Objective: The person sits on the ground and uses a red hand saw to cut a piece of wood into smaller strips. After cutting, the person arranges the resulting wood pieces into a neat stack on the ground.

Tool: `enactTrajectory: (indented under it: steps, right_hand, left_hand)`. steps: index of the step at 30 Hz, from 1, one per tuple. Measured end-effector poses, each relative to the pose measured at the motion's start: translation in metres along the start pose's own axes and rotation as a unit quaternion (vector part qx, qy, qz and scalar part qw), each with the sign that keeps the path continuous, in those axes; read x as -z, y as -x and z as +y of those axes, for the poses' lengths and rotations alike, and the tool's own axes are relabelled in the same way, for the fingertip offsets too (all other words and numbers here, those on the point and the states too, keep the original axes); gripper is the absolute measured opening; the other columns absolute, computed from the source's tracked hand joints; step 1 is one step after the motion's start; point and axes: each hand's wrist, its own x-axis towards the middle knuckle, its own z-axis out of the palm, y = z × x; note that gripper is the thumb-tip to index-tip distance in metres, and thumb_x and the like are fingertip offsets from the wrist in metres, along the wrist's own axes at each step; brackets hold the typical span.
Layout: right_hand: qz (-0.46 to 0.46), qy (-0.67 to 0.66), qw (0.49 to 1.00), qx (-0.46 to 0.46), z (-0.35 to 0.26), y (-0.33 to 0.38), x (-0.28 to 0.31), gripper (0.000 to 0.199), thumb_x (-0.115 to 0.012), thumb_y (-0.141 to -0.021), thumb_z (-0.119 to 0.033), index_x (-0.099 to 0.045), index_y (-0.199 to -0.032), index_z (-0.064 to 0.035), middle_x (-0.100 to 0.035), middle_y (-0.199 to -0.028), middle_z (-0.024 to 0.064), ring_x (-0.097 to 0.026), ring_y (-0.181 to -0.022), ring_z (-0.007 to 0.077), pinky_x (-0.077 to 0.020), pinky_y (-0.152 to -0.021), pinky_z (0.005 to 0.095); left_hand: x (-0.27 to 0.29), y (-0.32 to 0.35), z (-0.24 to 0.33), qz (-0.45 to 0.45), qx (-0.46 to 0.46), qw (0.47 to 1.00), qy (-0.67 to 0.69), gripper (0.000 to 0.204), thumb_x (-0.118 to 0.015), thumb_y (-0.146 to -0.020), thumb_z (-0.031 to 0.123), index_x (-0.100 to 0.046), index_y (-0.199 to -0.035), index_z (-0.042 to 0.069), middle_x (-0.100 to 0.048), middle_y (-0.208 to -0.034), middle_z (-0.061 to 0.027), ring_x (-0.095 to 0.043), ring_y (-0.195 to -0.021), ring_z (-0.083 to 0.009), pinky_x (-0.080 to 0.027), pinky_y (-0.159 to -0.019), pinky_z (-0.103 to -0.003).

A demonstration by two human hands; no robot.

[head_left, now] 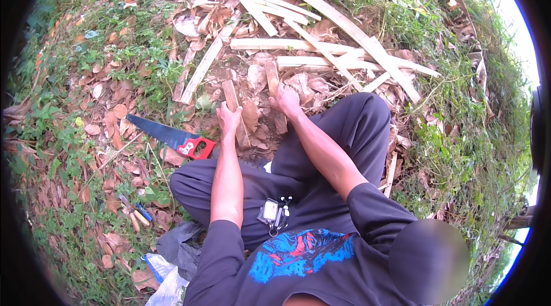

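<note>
My left hand [229,117] is closed around a short flat wooden piece [231,93], whose lower end shows below the fingers. Beside it, my right hand [285,101] grips a second short wooden piece [271,73] of similar width. Both pieces point away from me, a little apart, over dry leaves in front of my crossed legs. A handsaw [163,132] with a dark blade and red handle lies left of my left forearm, its handle near my knee.
Several long pale wooden strips [350,30] lie crossed beyond my hands, and another strip [208,68] slants at their left. Small hand tools [138,217] rest in the grass at left, near crumpled plastic bags [166,274]. A badge with cords [274,212] hangs over my lap.
</note>
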Motion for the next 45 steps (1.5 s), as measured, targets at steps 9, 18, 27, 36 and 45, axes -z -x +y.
enactTrajectory:
  steps: [9, 18, 27, 36, 45]
  right_hand:
    - [0.094, -0.068, 0.993, -0.035, -0.019, -0.015, 0.011, 0.072, -0.062, -0.083, -0.028, -0.033, -0.137, 0.0092, -0.052, -0.117, 0.0344, -0.054, -0.108, 0.0452, -0.0457, -0.093, 0.0485]
    - [0.125, 0.016, 0.992, 0.030, -0.053, -0.170, 0.039, 0.057, -0.062, -0.084, -0.024, -0.045, -0.132, 0.0012, -0.050, -0.124, 0.0257, -0.048, -0.118, 0.0388, -0.0421, -0.098, 0.0488]
    - [0.116, 0.099, 0.986, -0.064, -0.040, -0.266, 0.021, 0.044, -0.064, -0.077, -0.011, -0.054, -0.118, -0.0022, -0.054, -0.119, 0.0211, -0.054, -0.112, 0.0372, -0.0474, -0.090, 0.0508]
    - [0.120, 0.054, 0.987, 0.095, -0.010, -0.262, 0.038, 0.032, -0.052, -0.090, -0.025, -0.060, -0.093, 0.0058, -0.061, -0.084, 0.0265, -0.064, -0.081, 0.0429, -0.0531, -0.077, 0.0500]
    - [-0.056, -0.482, 0.872, 0.061, -0.097, -0.031, 0.056, 0.047, -0.033, -0.100, -0.035, -0.052, -0.123, 0.0012, -0.063, -0.103, 0.0104, -0.058, -0.086, 0.0163, -0.0479, -0.076, 0.0296]
  left_hand:
    - [0.008, -0.010, -0.008, -0.004, 0.088, 0.996, 0.032, 0.064, -0.071, -0.076, 0.039, -0.052, -0.126, 0.003, -0.058, -0.110, -0.0208, -0.054, -0.110, -0.0362, -0.041, -0.098, -0.043]
    - [0.002, -0.034, -0.017, 0.128, 0.116, 0.963, 0.205, 0.050, -0.071, -0.079, 0.036, -0.059, -0.114, 0.002, -0.061, -0.096, -0.0138, -0.060, -0.090, -0.0280, -0.048, -0.081, -0.041]
    - [0.001, -0.054, 0.001, 0.125, 0.133, 0.927, 0.328, 0.035, -0.070, -0.084, 0.024, -0.062, -0.109, 0.000, -0.061, -0.091, -0.0055, -0.056, -0.085, -0.0150, -0.046, -0.079, -0.031]
    - [0.000, -0.065, 0.007, 0.122, 0.113, 0.917, 0.362, 0.033, -0.069, -0.083, 0.025, -0.064, -0.104, -0.001, -0.064, -0.092, -0.0099, -0.059, -0.087, -0.0197, -0.048, -0.081, -0.034]
    - [0.073, -0.030, 0.071, 0.006, -0.036, 0.900, 0.435, 0.053, -0.064, -0.093, 0.030, -0.048, -0.135, 0.002, -0.062, -0.093, -0.0045, -0.057, -0.077, -0.0096, -0.046, -0.068, -0.023]
